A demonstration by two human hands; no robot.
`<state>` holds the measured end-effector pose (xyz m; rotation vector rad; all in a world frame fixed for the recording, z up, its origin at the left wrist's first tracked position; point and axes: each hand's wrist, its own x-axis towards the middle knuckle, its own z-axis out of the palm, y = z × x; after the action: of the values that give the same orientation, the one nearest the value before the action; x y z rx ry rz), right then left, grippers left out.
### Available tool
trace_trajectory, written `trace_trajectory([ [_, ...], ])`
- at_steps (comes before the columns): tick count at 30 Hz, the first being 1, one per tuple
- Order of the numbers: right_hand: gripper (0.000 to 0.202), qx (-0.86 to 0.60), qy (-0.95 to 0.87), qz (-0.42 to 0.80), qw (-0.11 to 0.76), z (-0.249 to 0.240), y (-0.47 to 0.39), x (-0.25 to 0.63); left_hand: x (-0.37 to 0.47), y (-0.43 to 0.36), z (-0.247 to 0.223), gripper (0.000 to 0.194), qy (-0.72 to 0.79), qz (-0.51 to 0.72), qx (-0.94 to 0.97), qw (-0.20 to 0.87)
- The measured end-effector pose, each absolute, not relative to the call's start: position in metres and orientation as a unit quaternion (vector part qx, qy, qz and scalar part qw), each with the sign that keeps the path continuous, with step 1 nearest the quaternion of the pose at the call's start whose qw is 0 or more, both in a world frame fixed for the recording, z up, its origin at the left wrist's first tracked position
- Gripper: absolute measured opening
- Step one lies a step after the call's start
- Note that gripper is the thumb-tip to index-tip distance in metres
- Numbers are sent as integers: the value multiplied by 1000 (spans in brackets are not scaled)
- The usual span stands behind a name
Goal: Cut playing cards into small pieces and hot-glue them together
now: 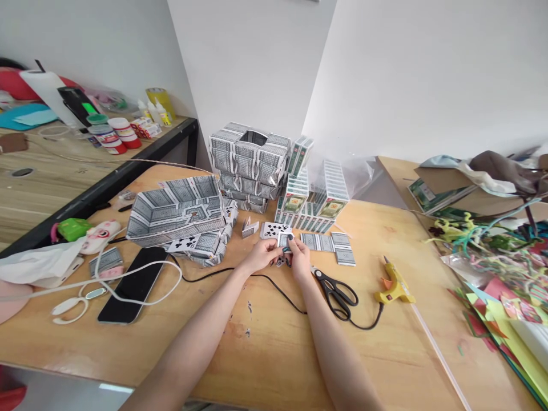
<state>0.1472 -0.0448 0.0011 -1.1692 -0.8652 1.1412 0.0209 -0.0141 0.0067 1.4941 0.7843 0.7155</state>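
Both of my hands meet over the middle of the table, gripping one playing card (283, 239) with its patterned back showing. My left hand (262, 255) pinches its left side, and my right hand (298, 255) holds its right side. Just behind lies a face-up spade card (270, 229), with a small folded card (249, 228) standing to its left. Right of my hands, several cards (327, 242) lie back-up in a row, beside a short stack (345, 255). Black-handled scissors (336, 291) rest near my right wrist.
A yellow glue gun (394, 285) with a clear stick lies right. Behind stand boxes made of cards (250, 151) and stacked card packs (327, 191). An open card tray (177, 211), a phone (132, 288) and a white cable (169, 299) are left. A black cord (274, 285) crosses the table.
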Motion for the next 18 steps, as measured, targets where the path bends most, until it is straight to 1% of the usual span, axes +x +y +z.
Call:
trace_trajectory([
  [4,45,-506,-380,494,596,-3,-45,150,15,-13,8,26,304,280,648,640],
  [8,41,-493,-391,498,597,-1,-47,150,11,-11,11,23,281,264,643,662],
  [12,40,-483,-413,522,569,3,-49,148,8,-12,13,20,267,254,634,680],
  [18,39,-481,-448,526,539,5,-50,144,9,-11,12,22,327,313,576,681],
])
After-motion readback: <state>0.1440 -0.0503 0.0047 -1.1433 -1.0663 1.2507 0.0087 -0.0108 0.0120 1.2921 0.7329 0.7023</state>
